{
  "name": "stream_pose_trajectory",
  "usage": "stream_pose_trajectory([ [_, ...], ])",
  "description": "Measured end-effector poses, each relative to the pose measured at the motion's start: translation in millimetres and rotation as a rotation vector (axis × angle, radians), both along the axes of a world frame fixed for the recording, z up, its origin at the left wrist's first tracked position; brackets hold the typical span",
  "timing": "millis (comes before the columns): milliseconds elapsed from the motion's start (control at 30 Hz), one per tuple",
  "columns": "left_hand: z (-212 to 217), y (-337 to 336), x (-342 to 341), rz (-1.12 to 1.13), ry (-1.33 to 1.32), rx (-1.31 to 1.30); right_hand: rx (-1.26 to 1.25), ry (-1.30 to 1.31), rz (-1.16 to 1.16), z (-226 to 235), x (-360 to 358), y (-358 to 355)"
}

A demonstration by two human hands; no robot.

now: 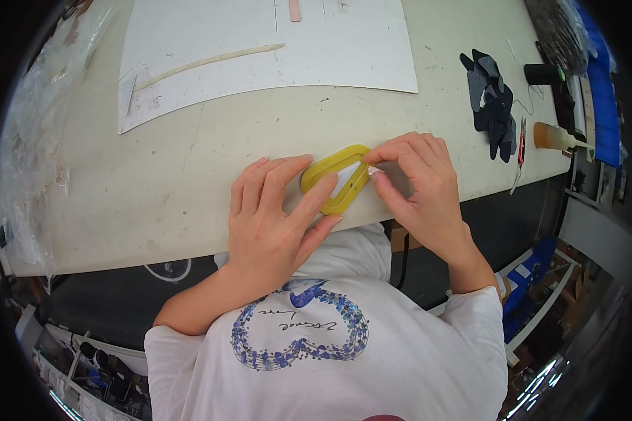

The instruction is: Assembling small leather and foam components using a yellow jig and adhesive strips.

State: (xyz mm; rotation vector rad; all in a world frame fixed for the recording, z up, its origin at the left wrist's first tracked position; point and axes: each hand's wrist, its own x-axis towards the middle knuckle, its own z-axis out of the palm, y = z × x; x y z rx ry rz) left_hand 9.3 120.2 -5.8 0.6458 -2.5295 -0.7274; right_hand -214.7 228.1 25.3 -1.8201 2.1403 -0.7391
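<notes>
At the near side of the table lies a yellow, rounded teardrop-shaped template [330, 160] with a recessed middle. A white inner piece [345, 177] shows in its recess. My left hand [267, 217] grips the template from the left, its thumb at the lower edge and a fingertip pressing on the white inner piece. At the template's right side, my right hand [425, 189] pinches a small pale scrap [376, 170] between thumb and forefinger. What the scrap is made of is too small to tell.
Beyond my hands lies a large white board [260, 67] with a beige strip [211, 63] on it. To the right are dark fabric pieces [495, 102], red-handled thread snips [521, 151], an amber bottle [551, 135] and a black spool [543, 74]. Clear plastic sheeting [35, 161] covers the left edge.
</notes>
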Motion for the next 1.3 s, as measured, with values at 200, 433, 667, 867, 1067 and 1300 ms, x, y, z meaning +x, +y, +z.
stream_pose_trajectory([
  [200,-3.3,-2.2,0.2,-0.051,0.026,-0.014,0.040,0.134,0.064,7.2,1.9,-14.5],
  [433,-4.9,-1.6,0.2,-0.031,0.042,-0.012,0.105,0.231,0.119,16.2,3.7,-25.2],
  [667,-5.0,-1.1,0.6,-0.026,0.043,-0.016,0.162,0.203,0.127,12.0,2.2,-29.9],
  [867,-7.5,0.2,0.3,-0.014,0.056,-0.022,0.130,0.133,0.115,13.3,3.2,-27.1],
  [1067,-9.5,1.5,0.0,-0.009,0.048,-0.040,0.110,0.021,0.083,14.6,0.9,-21.9],
  [1300,-8.4,1.9,0.8,-0.013,0.035,-0.052,-0.004,0.018,0.072,2.7,-7.0,1.0],
])
